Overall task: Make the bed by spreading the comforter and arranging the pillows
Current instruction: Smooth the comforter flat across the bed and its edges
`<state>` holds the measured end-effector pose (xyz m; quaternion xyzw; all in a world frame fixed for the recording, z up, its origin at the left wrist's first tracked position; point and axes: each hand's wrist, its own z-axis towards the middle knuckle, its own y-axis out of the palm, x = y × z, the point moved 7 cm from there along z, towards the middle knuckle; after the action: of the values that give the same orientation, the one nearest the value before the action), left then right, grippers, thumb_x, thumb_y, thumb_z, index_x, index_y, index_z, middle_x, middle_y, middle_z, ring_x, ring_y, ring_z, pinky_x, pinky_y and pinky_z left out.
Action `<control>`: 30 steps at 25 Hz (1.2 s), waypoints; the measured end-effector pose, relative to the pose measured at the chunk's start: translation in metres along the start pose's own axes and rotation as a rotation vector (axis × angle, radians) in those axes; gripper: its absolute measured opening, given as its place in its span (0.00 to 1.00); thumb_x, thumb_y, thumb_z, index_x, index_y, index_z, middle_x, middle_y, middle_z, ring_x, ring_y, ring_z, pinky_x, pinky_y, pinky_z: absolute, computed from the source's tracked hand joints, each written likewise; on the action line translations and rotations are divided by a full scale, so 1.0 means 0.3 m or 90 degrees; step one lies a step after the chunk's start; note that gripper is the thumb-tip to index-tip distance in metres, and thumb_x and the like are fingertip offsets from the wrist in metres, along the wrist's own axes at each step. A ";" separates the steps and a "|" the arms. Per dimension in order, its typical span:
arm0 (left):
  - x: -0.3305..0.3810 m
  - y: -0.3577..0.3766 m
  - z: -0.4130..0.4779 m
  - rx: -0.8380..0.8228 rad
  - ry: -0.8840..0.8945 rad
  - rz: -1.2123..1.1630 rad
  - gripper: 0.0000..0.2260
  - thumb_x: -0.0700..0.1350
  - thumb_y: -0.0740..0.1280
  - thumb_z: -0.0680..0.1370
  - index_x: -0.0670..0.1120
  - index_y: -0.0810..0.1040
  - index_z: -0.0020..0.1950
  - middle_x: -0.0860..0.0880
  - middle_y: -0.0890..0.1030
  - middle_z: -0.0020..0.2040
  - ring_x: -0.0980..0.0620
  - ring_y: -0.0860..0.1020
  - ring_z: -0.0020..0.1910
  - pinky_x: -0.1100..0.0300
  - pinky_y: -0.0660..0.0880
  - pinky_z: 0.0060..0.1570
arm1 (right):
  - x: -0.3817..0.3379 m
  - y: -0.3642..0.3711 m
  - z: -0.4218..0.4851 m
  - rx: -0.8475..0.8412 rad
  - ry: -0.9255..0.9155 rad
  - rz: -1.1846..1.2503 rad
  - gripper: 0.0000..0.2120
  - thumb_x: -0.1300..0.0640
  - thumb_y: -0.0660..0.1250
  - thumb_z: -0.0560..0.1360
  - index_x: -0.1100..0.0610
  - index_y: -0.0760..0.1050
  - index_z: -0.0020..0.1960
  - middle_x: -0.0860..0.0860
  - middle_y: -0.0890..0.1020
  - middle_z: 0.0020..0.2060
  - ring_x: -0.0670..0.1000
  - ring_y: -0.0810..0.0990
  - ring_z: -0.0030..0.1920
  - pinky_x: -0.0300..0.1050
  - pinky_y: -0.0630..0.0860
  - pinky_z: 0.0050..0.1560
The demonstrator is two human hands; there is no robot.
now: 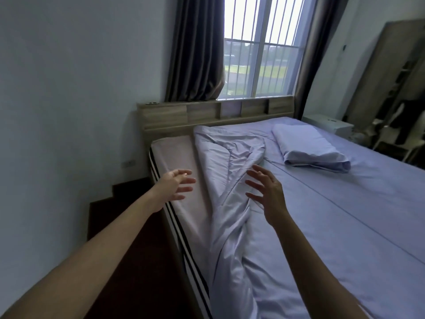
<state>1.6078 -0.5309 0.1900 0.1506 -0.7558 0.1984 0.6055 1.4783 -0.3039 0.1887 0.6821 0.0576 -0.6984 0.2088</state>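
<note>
The comforter (232, 180) is pale lavender-grey and lies bunched into a long, wrinkled ridge along the left side of the bed, running from the headboard end down toward the foot. Its folds twist over one another, and to its left a strip of bare mattress (177, 162) shows, pale on top with dark stripes down its side. One pillow (308, 148) in a matching pale case lies flat on the smooth sheet (345, 215) near the head, to the right of the comforter and apart from it.
</note>
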 end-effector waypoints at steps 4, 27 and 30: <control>0.085 -0.057 0.298 -0.075 0.020 0.024 0.09 0.44 0.56 0.82 0.52 0.76 0.53 0.53 0.82 0.49 0.54 0.80 0.44 0.61 0.73 0.40 | 0.036 0.124 0.201 0.075 -0.009 0.021 0.13 0.57 0.59 0.80 0.54 0.75 0.63 0.53 0.83 0.55 0.54 0.81 0.54 0.53 0.78 0.55; -0.240 0.006 1.430 -0.421 -0.137 0.343 0.06 0.44 0.60 0.80 0.53 0.75 0.50 0.52 0.79 0.49 0.54 0.78 0.43 0.60 0.69 0.41 | 0.905 0.036 0.981 0.329 0.449 -0.515 0.44 0.51 0.74 0.69 0.60 0.53 0.76 0.63 0.66 0.72 0.62 0.69 0.69 0.51 0.68 0.66; -0.255 0.053 1.514 -0.446 -0.150 0.347 0.07 0.44 0.60 0.80 0.51 0.74 0.55 0.51 0.79 0.51 0.51 0.77 0.45 0.60 0.69 0.41 | 0.907 0.081 0.971 0.341 0.450 -0.635 0.27 0.51 0.65 0.75 0.58 0.64 0.72 0.61 0.72 0.68 0.61 0.72 0.67 0.48 0.69 0.63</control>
<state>1.2287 -0.7370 0.0283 -0.2460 -0.8531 0.0647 0.4555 1.2216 -0.4904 -0.0538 0.7900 0.2556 -0.4358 -0.3474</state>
